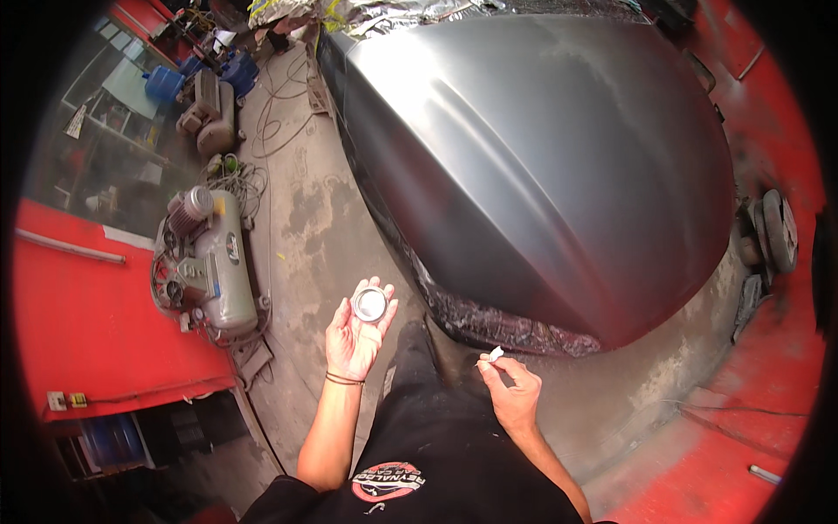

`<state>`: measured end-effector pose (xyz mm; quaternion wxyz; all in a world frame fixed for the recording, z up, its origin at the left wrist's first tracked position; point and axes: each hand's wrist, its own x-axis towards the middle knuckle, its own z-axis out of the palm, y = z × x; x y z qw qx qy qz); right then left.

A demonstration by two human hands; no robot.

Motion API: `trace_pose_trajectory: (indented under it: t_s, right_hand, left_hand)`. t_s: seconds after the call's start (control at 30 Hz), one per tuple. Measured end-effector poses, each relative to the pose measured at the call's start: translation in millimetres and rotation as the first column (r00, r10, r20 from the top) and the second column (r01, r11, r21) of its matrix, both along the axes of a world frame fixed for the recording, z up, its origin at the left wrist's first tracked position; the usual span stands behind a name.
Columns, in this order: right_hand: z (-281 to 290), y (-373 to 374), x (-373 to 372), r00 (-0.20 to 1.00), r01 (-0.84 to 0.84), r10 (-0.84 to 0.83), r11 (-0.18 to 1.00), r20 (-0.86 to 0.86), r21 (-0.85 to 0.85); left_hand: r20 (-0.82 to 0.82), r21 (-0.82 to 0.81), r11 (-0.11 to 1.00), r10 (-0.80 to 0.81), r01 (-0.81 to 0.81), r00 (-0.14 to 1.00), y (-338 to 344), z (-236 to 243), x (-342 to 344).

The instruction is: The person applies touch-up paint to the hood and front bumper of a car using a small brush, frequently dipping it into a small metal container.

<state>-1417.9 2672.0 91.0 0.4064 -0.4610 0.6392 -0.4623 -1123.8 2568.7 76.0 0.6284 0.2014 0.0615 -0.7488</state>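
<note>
Palm up, my left hand (356,336) holds a small round tin (370,305) with a silvery rim and a pale face, its fingers curled behind and beside it. What the tin contains is not plain at this size. Lower and to the right, my right hand (513,389) pinches a small crumpled white piece (497,354) between thumb and fingers; paper or cloth, I cannot tell which. Beyond both hands lies a dark grey, satin car hood (541,157), and neither hand touches it. Plastic film (497,330) covers the car's front below the hood edge.
On the left a grey air compressor (229,271) stands by a red wall (105,323), with a second tank (214,122) farther back. Hoses (279,109) lie on the stained concrete floor (305,218). Blue water jugs (164,83) are behind. Wheel-like discs (775,231) sit at the right.
</note>
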Motion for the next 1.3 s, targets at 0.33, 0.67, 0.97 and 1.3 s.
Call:
trace_pose_trajectory:
  t_s: [0.33,0.67,0.97,1.3]
  right_hand:
    - [9.2,60.6,-10.6,0.989,-0.077,0.056,0.986,-0.14,-0.147]
    - [13.4,91.9,-4.8,0.997,-0.026,0.016,0.991,-0.071,-0.134]
    - [16.7,135.3,21.6,1.0,0.005,-0.007,0.998,-0.028,-0.07]
    - [23.6,151.5,21.2,0.995,0.064,-0.079,0.979,-0.066,-0.196]
  left_hand:
    - [0.009,0.001,1.0,-0.011,0.011,1.0,85.0,3.8,-12.3]
    - [-0.018,-0.01,0.995,-0.102,0.102,0.995,141.0,8.0,-26.2]
    - [-0.004,0.017,0.98,-0.199,0.199,0.98,196.8,12.4,-35.7]
    - [-0.006,0.051,0.962,-0.27,0.27,0.963,228.9,8.6,-37.1]
